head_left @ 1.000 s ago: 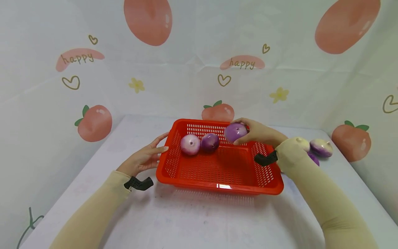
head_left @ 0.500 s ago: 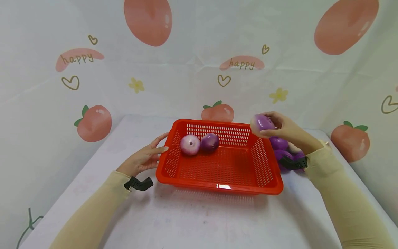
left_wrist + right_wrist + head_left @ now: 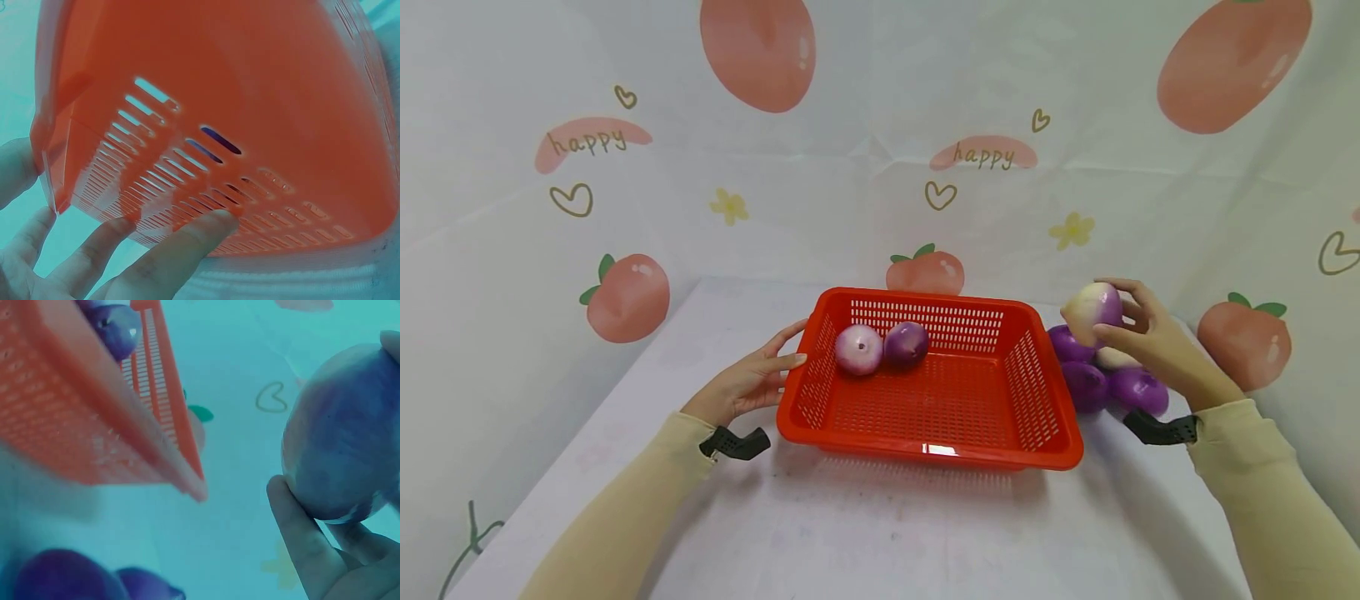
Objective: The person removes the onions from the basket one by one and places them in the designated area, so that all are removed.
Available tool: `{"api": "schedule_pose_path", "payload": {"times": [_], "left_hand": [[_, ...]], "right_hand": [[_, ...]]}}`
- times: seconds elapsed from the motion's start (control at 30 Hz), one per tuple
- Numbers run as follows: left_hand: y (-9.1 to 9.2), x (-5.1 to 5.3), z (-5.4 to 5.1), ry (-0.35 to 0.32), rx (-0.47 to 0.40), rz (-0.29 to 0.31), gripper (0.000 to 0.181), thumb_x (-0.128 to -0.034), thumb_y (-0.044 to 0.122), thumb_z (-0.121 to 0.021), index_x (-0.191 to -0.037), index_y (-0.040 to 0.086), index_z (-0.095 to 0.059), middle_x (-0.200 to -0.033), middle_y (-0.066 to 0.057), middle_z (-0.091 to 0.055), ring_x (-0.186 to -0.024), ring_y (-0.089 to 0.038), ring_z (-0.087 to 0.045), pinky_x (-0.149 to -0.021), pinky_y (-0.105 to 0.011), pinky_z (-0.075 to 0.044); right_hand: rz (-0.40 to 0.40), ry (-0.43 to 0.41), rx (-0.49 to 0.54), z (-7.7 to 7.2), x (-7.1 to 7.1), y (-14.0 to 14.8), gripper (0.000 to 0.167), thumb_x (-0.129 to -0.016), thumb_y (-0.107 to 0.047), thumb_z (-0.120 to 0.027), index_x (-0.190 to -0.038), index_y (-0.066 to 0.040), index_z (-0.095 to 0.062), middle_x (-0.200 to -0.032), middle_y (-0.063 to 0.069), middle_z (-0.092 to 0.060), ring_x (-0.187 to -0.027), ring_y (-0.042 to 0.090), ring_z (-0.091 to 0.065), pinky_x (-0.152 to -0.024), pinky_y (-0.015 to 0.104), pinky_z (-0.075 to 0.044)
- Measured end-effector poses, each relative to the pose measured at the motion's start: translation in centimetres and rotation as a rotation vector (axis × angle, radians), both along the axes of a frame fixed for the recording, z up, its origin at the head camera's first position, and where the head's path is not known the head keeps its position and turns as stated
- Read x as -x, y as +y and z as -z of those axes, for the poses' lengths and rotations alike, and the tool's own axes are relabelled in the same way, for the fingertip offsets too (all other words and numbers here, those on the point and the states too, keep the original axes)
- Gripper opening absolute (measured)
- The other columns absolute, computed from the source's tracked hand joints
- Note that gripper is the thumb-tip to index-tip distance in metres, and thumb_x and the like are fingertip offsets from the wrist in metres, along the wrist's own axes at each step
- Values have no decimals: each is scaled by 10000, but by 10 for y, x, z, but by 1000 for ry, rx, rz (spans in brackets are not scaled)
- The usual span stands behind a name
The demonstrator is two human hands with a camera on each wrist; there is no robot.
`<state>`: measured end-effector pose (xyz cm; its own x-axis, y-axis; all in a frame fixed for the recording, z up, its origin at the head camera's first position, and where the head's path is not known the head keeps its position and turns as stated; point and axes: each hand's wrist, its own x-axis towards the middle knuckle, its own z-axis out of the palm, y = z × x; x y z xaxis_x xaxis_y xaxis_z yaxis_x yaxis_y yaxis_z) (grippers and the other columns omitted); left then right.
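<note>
Inspecting, we find the right hand [image 3: 1157, 343] gripping a rounded purple-and-cream vegetable [image 3: 1092, 313] near smooth purple vegetables [image 3: 1086, 387] beside a red perforated plastic basket [image 3: 865, 445]; the left hand [image 3: 741, 383], fingers extended, touches its rim.

Room for entry from above lies over the right half of the red slotted plastic basket [image 3: 932, 408]; a round pale-pink onion [image 3: 859, 354] and a round dark-purple onion [image 3: 906, 344] block its far left, glossy purple onions [image 3: 1084, 386] its right flank outside.

booth-like spot, kind of room hidden: white sheeting [image 3: 850, 208] with fruit prints [image 3: 628, 298] round pale table [image 3: 895, 521].
</note>
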<state>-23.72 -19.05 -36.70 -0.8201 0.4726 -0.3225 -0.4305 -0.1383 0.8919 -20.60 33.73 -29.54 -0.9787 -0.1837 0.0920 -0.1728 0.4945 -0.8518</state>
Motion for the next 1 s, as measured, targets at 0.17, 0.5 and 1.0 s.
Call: {"api": "schedule_pose_path", "payload": {"times": [0.17,0.5,1.0], "left_hand": [[0,1,1,-8,-8,-5,628,-1004,176,-520,-1497,448,-241,-1302,-84,-456,-1020,-228,-624,-846,-428,-571],[1,1,2,-11,-3,-10,642,-1003,177,-521,-1503,450,-225,-1259,-54,-497,-997,-205,-635,-824,-416,-579],[1,1,1,-26,-4,-15,668,-987,191,-557,-1503,455,-224,-1241,-59,-499,-967,-197,-641,-801,-402,-587]], "right_hand": [[-90,-4,235,12,-7,18,550,-968,-28,-525,-1396,-303,-314,-1243,-36,-424,-954,45,-625,-744,217,-577],[-268,12,603,37,-18,48,577,-967,126,-372,-1440,-198,-309,-1282,-3,-436,-1020,125,-646,-799,290,-583],[-329,12,839,66,-28,71,580,-948,196,-322,-1421,-138,-357,-1320,23,-357,-1108,135,-601,-782,401,-580]]}}
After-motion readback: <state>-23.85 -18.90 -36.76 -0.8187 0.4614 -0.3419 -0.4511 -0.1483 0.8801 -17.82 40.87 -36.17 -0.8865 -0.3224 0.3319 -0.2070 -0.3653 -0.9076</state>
